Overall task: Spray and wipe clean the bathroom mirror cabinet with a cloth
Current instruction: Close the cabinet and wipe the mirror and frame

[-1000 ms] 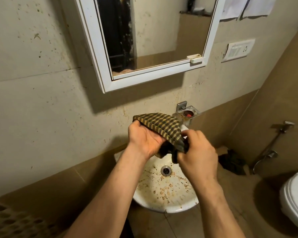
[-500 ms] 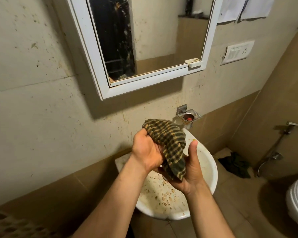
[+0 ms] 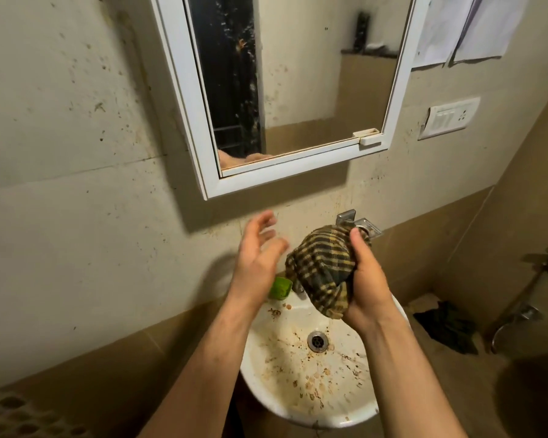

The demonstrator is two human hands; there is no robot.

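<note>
Your right hand (image 3: 366,279): fingers and thumb curled round bunched checked cloth (image 3: 321,270), held above rear of sink (image 3: 266,403).
Your left hand (image 3: 257,251): fingers spread, loose, holding nothing; just beside cloth, not touching.
Mirror cabinet (image 3: 200,128): on wall above your hands, glass spattered.
Sink: white bowl, brown stains.
Green object (image 3: 280,288): under your left hand, at sink's rear; kind unclear.
</note>
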